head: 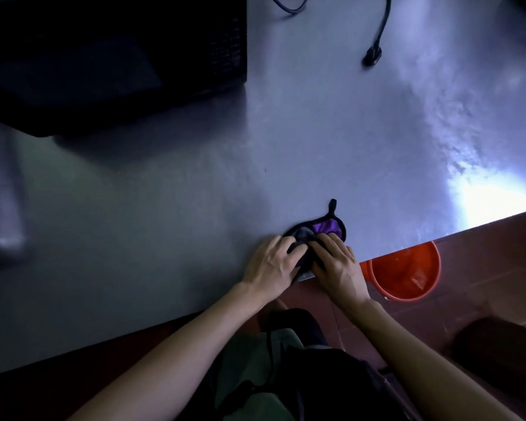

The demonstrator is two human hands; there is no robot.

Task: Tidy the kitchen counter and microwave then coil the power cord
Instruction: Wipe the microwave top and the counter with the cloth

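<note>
1. At the lower middle of the frame, on the near edge of the pale grey tabletop [164, 208], lies a small purple and grey cloth with black trim and a black hanging loop [316, 230].
2. The left hand [271, 262] rests on the cloth's left part, its fingers bent and pressing into the fabric.
3. The right hand [336, 262] covers the cloth's right part, its fingers curled down onto the fabric; whether either hand pinches the cloth or only presses it is hard to tell in the dim light.
4. In the upper left of the frame stands a black box-shaped microwave [113, 56], well apart from the cloth.
5. At the top, right of centre, a black power cord [384, 22] trails across the tabletop and ends in a black plug [372, 56].
6. At the lower right, below the tabletop's edge, an orange plastic bucket [406, 273] sits on the reddish-brown tiled floor [483, 253].
</note>
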